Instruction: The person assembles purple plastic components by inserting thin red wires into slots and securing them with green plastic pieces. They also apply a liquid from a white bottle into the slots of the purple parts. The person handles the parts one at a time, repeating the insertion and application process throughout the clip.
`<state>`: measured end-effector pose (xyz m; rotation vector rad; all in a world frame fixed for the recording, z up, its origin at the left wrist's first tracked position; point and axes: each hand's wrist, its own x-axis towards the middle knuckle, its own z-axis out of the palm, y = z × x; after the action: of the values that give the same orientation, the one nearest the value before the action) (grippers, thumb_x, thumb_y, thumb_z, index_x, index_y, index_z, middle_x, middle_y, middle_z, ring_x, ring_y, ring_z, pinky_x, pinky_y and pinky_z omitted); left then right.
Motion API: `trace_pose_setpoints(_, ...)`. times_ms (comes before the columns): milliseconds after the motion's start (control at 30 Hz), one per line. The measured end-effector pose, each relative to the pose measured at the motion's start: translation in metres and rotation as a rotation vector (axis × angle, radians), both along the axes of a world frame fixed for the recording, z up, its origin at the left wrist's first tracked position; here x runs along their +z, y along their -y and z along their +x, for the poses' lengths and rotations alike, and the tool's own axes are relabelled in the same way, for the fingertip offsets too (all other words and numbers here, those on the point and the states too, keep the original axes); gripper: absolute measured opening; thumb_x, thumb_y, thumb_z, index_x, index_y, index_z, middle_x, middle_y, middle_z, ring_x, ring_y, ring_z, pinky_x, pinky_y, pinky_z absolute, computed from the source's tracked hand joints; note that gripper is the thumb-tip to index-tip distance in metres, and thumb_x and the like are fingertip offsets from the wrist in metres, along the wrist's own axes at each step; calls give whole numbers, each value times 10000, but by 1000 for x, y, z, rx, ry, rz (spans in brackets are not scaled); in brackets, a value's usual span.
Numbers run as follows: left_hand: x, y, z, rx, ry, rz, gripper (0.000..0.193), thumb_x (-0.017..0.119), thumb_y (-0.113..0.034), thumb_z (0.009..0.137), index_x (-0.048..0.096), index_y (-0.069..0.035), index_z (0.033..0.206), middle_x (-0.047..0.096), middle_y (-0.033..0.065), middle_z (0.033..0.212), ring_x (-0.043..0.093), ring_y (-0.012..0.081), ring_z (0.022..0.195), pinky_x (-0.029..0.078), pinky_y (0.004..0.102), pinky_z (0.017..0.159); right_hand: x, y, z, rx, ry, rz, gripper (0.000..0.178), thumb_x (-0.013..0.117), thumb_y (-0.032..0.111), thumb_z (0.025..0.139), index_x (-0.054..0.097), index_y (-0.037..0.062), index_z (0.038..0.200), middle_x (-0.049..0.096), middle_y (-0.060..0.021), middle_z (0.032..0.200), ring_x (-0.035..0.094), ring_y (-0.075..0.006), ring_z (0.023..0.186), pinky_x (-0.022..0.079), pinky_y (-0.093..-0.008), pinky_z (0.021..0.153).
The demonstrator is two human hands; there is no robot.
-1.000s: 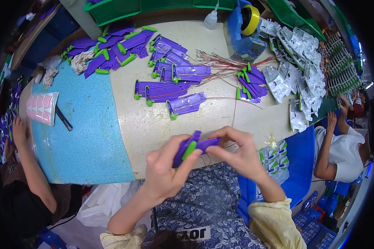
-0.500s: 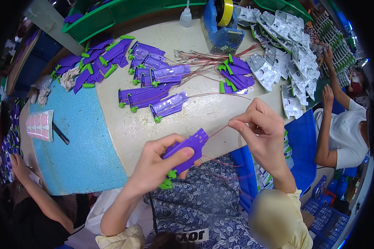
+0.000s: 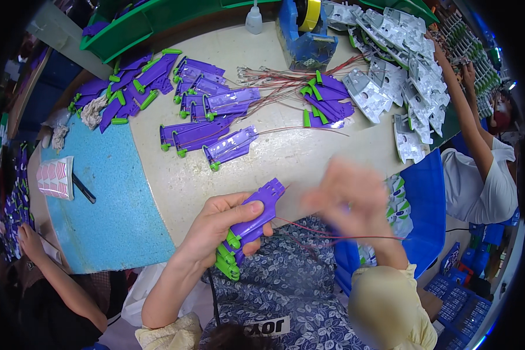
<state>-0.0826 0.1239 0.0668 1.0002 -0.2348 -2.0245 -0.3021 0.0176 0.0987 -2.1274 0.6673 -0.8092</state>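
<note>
My left hand (image 3: 210, 224) is closed around a small stack of purple plastic parts (image 3: 264, 211) with bright green ends (image 3: 228, 263), held above my lap near the table's front edge. The thumb presses on the top part. Thin red wires (image 3: 356, 237) trail from the stack to the right, across my patterned apron. My right hand (image 3: 356, 195) is just right of the stack, smeared by motion, so I cannot see whether its fingers hold anything. Beyond my hands, more purple parts (image 3: 230, 146) with clear covers and green knobs lie on the table, red wires attached.
A heap of purple-and-green parts (image 3: 134, 87) lies at the far left, grey plastic shells (image 3: 385, 76) at the far right. A blue tape dispenser (image 3: 309, 44) and squeeze bottle (image 3: 254, 20) stand behind. A blue bin (image 3: 424, 198) is at my right; co-workers sit on both sides.
The right hand was pinching a red wire drawn out from the purple part's tip; it is now blurred. The stack in my left hand has shifted slightly left, and a wire now stretches further right.
</note>
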Motion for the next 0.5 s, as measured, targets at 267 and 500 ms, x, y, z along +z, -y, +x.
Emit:
trace_pose_setpoints(267,12,10,8,-130,1217,-549,146,705,-125,934,682,-18,1030,715,151,844,660,232,577,485,361,545,-44,103,-21,-357,-277,-368,173,738,35,836,757,-2,1004,677,-137,876,645,-269,829,512,-370,759)
trace_pose_setpoints(500,7,-3,17,-221,1496,-759,160,686,-94,919,619,-36,1052,682,172,800,673,357,661,497,434,578,-55,104,-12,-202,-391,-305,288,728,17,805,747,7,1092,658,-151,955,629,-332,973,527,-425,864)
